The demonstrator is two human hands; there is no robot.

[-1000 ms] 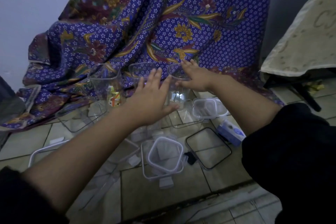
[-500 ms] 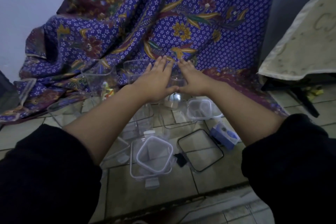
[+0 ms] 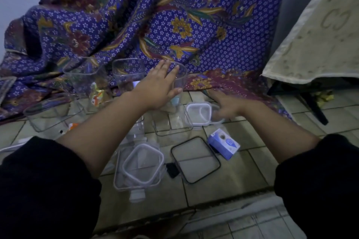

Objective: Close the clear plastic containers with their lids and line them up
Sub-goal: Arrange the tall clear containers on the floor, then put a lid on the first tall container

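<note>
Three tall clear containers stand without lids against the patterned cloth: one on the left [image 3: 85,75], one in the middle [image 3: 128,72] and one on the right [image 3: 182,75]. My left hand [image 3: 157,87] grips the right one, fingers over its rim and thumb on its front wall. My right hand [image 3: 226,106], blurred, hovers with spread fingers at the right edge of a small white-rimmed lid [image 3: 198,113] on the floor. Another white-rimmed lid [image 3: 142,165] lies stacked on a larger lid nearer me. Beside it lies a black-rimmed lid [image 3: 195,159].
A low wide clear container [image 3: 52,114] sits at the left, and another low one [image 3: 172,126] lies under my left wrist. A small blue carton [image 3: 223,143] lies right of the black-rimmed lid. The purple cloth [image 3: 174,25] backs the row, with a cream-covered table [image 3: 314,35] at right.
My right hand has left the right-hand tall container and dropped down and right to the small white-rimmed lid. My left hand stays on that container.
</note>
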